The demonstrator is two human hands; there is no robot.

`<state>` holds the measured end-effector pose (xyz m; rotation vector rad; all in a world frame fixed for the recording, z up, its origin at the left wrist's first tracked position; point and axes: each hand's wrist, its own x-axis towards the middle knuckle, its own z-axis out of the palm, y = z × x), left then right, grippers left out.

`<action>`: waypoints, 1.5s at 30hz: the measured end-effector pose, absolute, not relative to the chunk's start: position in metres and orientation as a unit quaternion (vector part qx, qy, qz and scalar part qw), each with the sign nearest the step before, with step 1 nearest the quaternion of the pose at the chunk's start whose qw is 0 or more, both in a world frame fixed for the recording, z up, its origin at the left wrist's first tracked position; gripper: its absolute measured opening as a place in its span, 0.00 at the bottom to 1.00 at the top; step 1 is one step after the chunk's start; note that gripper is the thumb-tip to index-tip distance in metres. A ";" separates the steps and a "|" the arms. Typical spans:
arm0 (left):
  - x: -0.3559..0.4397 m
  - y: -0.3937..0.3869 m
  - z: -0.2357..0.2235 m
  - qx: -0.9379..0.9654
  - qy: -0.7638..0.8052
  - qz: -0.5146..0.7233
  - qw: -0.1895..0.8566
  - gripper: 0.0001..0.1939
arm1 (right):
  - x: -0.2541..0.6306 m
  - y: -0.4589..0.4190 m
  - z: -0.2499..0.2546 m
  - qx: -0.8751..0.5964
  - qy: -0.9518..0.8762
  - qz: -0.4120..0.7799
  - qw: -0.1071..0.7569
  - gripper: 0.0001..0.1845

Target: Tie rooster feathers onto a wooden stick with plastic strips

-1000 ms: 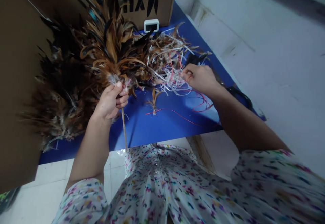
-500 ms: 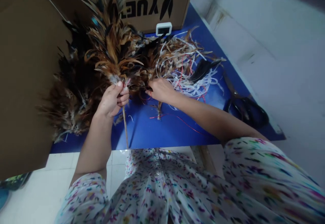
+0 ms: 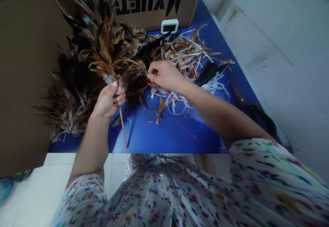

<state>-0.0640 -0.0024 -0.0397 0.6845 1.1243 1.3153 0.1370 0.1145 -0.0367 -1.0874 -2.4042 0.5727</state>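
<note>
My left hand [image 3: 110,98] is closed around the thin wooden stick [image 3: 123,127] of a feather duster [image 3: 104,48], just below its brown and black feathers. Pinkish-red binding shows at that grip. The stick's lower end points toward the table's front edge. To the right, my right hand [image 3: 166,74] has its fingertips pinched at a tuft of fluffy brown feathers [image 3: 138,71] beside the duster. A bit of red string shows at its fingers; whether it is held too, I cannot tell.
Loose dark feathers [image 3: 69,107] pile up at left. White ties [image 3: 177,103], a red string [image 3: 189,134] and a small feather bunch [image 3: 159,112] lie on the blue table [image 3: 167,143]. Behind stand a cardboard box [image 3: 146,18] and a small white-framed device [image 3: 169,26]. Dark scissor-like handles [image 3: 262,117] rest at right.
My right hand has lifted up out of the feather pile, and a brown tuft now shows at its fingertips. My left hand keeps its grip on the stick. The view has shifted slightly.
</note>
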 end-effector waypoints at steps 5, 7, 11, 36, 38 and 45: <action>-0.064 -0.002 -0.036 0.278 0.490 0.577 0.591 0.16 | 0.120 0.137 -0.027 -0.356 -0.867 0.245 0.247 0.10; -0.063 -0.003 -0.035 0.265 0.491 0.581 0.593 0.16 | 0.129 0.140 -0.024 -0.350 -0.848 0.312 0.247 0.13; -0.061 -0.002 -0.036 0.245 0.496 0.583 0.595 0.17 | 0.177 0.132 -0.008 -0.357 -0.770 0.472 0.239 0.15; -0.054 -0.004 -0.038 0.259 0.458 0.571 0.631 0.19 | 0.266 0.072 -0.005 -0.412 -0.882 0.158 0.167 0.13; -0.054 -0.003 -0.040 0.261 0.454 0.572 0.631 0.19 | 0.238 0.070 -0.022 -0.400 -0.883 0.208 0.131 0.12; -0.053 -0.003 -0.041 0.278 0.440 0.570 0.636 0.18 | 0.186 0.089 -0.070 -0.494 -0.865 0.086 0.019 0.11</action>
